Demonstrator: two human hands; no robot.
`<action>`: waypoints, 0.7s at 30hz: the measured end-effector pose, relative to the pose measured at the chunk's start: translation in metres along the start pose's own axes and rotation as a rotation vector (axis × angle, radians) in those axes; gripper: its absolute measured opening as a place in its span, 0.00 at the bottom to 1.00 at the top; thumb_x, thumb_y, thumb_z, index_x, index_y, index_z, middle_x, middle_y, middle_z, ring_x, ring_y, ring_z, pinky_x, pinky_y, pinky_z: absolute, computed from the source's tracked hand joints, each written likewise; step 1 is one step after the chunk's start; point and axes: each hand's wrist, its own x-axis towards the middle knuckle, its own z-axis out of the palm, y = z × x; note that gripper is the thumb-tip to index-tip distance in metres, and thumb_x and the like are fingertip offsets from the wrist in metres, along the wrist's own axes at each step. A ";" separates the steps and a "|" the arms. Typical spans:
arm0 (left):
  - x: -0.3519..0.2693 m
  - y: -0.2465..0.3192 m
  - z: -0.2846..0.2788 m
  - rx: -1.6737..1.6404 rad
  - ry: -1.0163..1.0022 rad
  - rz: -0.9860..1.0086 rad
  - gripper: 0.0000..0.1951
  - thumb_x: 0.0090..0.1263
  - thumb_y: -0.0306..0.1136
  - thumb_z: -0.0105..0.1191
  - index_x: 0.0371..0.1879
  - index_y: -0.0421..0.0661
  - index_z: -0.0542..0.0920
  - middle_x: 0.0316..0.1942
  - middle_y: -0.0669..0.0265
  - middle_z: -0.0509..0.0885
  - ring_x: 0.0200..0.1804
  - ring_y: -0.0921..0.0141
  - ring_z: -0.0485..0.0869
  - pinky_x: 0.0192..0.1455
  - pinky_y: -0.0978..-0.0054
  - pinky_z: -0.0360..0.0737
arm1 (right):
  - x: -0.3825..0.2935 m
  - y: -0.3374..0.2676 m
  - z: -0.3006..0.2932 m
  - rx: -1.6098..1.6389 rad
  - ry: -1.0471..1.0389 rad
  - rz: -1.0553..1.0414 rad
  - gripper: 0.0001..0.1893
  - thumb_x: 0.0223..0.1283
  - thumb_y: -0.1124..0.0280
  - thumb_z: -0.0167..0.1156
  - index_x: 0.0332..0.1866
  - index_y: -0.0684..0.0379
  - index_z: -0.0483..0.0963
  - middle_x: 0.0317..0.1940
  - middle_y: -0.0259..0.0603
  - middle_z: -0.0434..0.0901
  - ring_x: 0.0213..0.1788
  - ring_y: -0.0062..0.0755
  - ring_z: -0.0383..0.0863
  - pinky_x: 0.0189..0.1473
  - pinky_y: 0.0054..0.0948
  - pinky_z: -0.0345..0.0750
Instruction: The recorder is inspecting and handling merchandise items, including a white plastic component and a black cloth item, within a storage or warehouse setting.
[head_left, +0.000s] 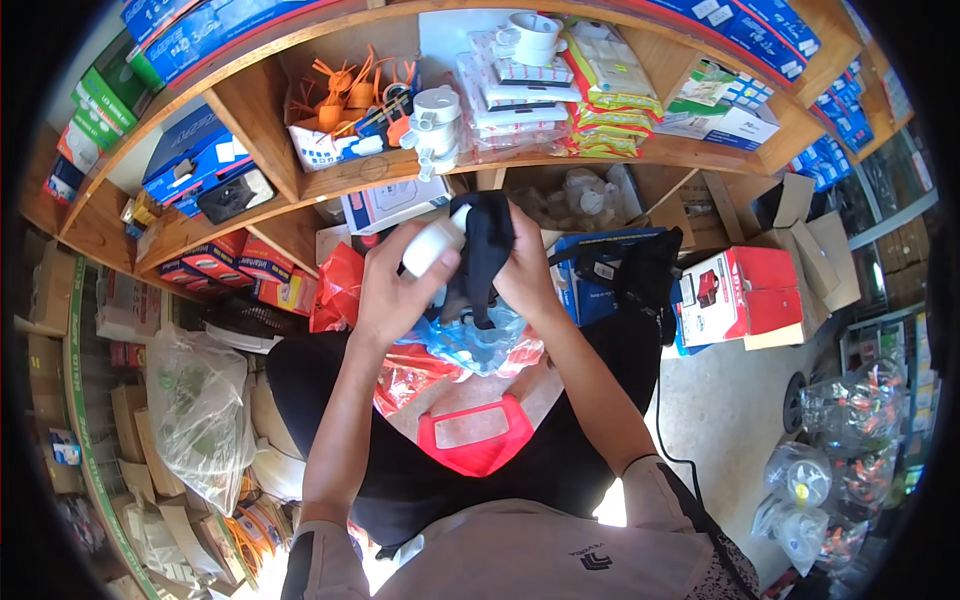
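My left hand (390, 281) grips a white plastic fitting (433, 247), with the thumb along its near side. The fitting touches a black cloth (489, 232) that my right hand (526, 262) holds from the right. Both hands are raised in front of the shelves, above my parted knees. Beneath them lie a crumpled blue plastic bag (480, 341) and a red plastic bag (411, 375). Some fingers of both hands are hidden behind what they hold. A red handle-like piece (487, 456) with a rectangular opening shows between my thighs.
White round junction boxes (435, 124) stand at the edge of the wooden shelf (375, 176), beside packaged goods (609, 82). A red and white carton (739, 292) is on the right. A clear plastic bag (199, 412) bulges at left. Bagged parts (847, 450) and a black cable (675, 450) lie right.
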 end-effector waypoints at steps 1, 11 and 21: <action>-0.004 0.002 -0.004 -0.155 0.055 -0.124 0.17 0.75 0.39 0.60 0.52 0.38 0.83 0.38 0.65 0.87 0.42 0.76 0.82 0.49 0.74 0.79 | 0.000 0.000 0.008 0.035 -0.048 -0.043 0.18 0.65 0.79 0.61 0.60 0.64 0.73 0.43 0.36 0.82 0.43 0.19 0.78 0.46 0.26 0.77; -0.001 0.002 0.000 -0.445 -0.084 -0.099 0.13 0.76 0.33 0.60 0.54 0.40 0.80 0.44 0.68 0.81 0.50 0.78 0.79 0.53 0.76 0.77 | -0.002 0.012 -0.011 -0.031 0.092 0.094 0.11 0.75 0.67 0.56 0.44 0.66 0.78 0.33 0.30 0.81 0.37 0.15 0.76 0.41 0.21 0.74; 0.004 -0.003 -0.015 -0.633 -0.135 -0.390 0.16 0.77 0.40 0.56 0.50 0.40 0.83 0.35 0.65 0.86 0.29 0.77 0.85 0.25 0.79 0.81 | 0.000 -0.007 0.000 -0.085 -0.093 0.010 0.08 0.74 0.72 0.56 0.50 0.65 0.76 0.41 0.31 0.80 0.44 0.18 0.76 0.47 0.23 0.75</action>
